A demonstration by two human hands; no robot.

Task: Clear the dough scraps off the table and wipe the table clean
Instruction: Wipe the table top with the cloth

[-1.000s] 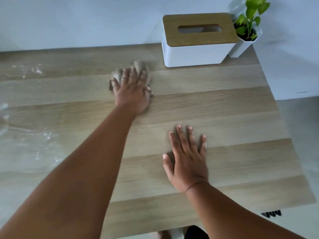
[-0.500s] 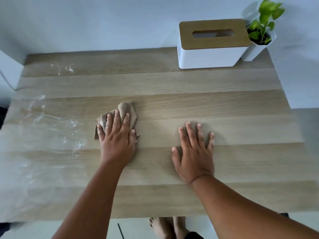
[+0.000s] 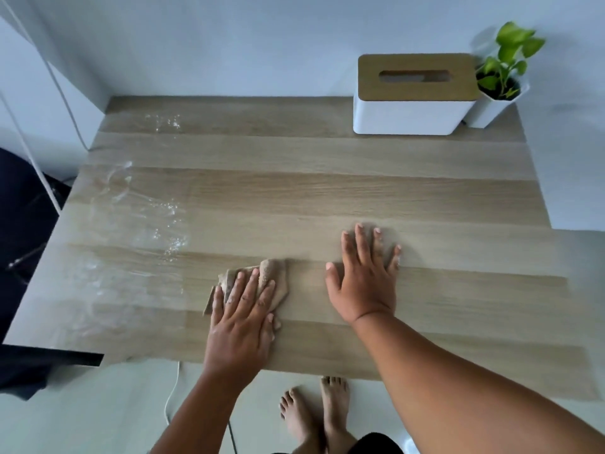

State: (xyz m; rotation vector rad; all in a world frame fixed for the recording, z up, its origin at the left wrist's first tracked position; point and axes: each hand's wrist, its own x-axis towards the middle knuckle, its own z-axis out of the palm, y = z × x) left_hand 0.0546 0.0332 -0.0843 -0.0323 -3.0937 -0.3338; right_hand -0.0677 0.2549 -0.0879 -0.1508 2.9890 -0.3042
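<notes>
While dragged back from the far edge, cloth [image 3: 262,283] under flat left hand [image 3: 240,326]; right hand [image 3: 366,283] spread. Wet streaks [image 3: 137,224] left near table [image 3: 425,198] left edge.

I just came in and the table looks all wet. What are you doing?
A person is wiping the light wooden table. The left hand presses a crumpled brown cloth flat on the near part, and the right hand rests open on the wood beside it. Wet streaks and white specks show on the left side. A white tissue box with a wooden lid stands at the back.
</notes>
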